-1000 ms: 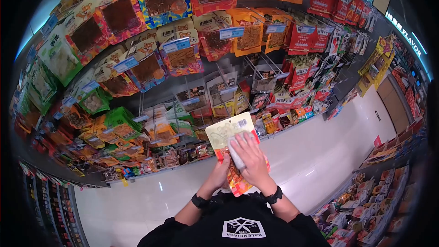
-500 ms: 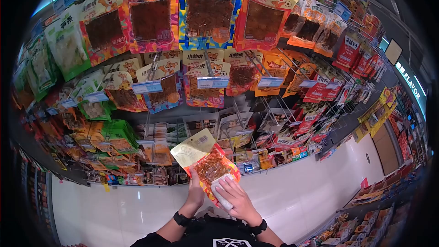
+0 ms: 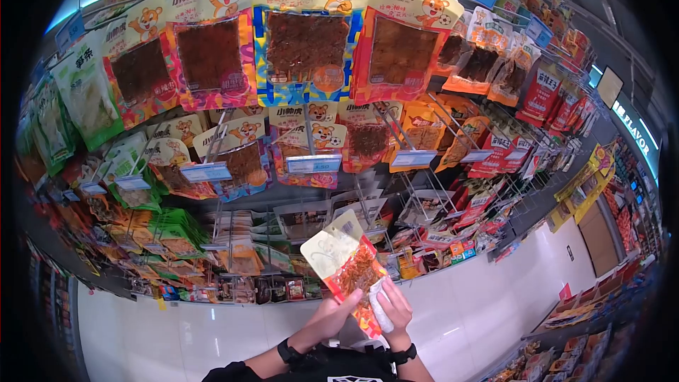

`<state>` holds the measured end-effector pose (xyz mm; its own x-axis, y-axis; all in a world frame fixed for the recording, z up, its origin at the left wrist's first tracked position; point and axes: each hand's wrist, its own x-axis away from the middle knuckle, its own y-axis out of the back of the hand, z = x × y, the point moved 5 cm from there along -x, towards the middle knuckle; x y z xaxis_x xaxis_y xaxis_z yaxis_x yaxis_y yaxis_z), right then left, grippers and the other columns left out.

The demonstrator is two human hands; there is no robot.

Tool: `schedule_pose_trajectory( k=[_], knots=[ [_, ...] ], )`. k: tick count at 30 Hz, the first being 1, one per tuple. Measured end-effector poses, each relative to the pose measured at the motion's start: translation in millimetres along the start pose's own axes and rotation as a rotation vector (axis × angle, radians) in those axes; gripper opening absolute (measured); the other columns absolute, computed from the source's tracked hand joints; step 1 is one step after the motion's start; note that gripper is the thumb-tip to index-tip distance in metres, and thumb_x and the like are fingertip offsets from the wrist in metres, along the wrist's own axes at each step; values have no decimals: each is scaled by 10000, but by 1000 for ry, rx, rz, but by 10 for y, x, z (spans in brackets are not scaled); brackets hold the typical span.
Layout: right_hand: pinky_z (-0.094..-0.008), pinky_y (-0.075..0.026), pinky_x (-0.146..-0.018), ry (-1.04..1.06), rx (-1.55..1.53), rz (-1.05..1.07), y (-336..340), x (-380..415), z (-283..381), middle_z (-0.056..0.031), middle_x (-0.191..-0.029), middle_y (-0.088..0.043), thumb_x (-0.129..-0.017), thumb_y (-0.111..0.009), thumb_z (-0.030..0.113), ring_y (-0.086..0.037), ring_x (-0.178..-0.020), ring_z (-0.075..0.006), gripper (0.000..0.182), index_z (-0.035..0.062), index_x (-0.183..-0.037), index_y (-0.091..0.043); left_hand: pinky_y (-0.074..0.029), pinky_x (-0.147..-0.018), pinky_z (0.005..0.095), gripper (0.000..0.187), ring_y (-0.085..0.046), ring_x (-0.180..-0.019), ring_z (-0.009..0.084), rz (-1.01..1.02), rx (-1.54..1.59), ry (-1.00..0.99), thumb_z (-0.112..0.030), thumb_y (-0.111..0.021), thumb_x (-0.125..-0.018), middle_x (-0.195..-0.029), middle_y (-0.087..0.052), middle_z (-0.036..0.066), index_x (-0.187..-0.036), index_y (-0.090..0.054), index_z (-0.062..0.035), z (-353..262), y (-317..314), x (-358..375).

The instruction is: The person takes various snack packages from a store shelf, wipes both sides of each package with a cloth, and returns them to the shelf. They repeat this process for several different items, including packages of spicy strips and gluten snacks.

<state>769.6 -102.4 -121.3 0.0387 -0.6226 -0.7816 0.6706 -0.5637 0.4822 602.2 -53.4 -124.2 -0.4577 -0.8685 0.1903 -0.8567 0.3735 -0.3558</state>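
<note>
A snack packet with a cream top, a clear window showing reddish-brown food and red-orange edges is tilted in front of my body. My left hand grips its lower left edge, thumb across the front. My right hand is closed around a white wad, apparently a cloth, pressed against the packet's lower right side. The packet hides part of the fingers of both hands.
Ahead, a shelf rack carries hanging snack packets on metal hooks with blue price tags. Green packets hang lower left. Pale floor tiles lie below, and another display stands at lower right.
The packet has shifted right and slightly down and now tilts the other way, its top leaning left. Both hands moved right with it. The shelf appears nearer in view.
</note>
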Motion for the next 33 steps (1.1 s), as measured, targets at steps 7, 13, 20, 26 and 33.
schedule_pose_trajectory(
  k=[7,13,20,26,33],
  knots=[
    [-360,-588,-845,-488,-146,-232,215,-268,-714,-210,-1042,-762,-897,-754,63,-767,-977,-289,218,-26,-1093,-724,-484,-1073,375,539,-557,-1311,202,267,-318,-256,-236,-567,-1073,-1508,-519,115,-1544,-399,-36,-648,-519,-589],
    [-330,-528,-933,-940,-946,-513,108,-178,-1495,-59,-1243,-660,-978,-711,79,-647,-1078,-163,442,30,-1385,-546,-503,-1010,333,563,-561,-1251,173,86,-184,-433,-188,-600,-1053,-1471,-534,116,-1547,-383,-30,-1009,-626,-1353],
    [-400,-483,-1083,-961,-1193,-363,88,-437,-1825,-74,-1373,-616,-959,-719,48,-600,-1259,-217,538,63,-1448,-495,-468,-1029,311,414,-590,-1155,166,-139,-98,-700,-48,-524,-1032,-1335,-595,101,-1444,-508,-16,-1331,-642,-1804],
    [-369,-530,-1009,-1007,-1433,-267,-39,-482,-2087,-56,-1318,-651,-941,-744,52,-637,-1195,-200,517,86,-1413,-536,-474,-1005,344,295,-613,-1124,217,-431,-340,-1040,30,-494,-983,-1209,-635,149,-1249,-623,31,-1498,-861,-1497],
    [-379,-501,-1056,-1004,-1585,-237,-84,-581,-2189,-68,-1343,-642,-911,-749,-6,-615,-1235,-220,540,67,-1408,-550,-447,-1067,469,325,-563,-1256,430,-582,-839,-1287,108,-608,-861,-1306,-609,221,-1127,-697,-56,-1347,-948,-1377]
  ],
)
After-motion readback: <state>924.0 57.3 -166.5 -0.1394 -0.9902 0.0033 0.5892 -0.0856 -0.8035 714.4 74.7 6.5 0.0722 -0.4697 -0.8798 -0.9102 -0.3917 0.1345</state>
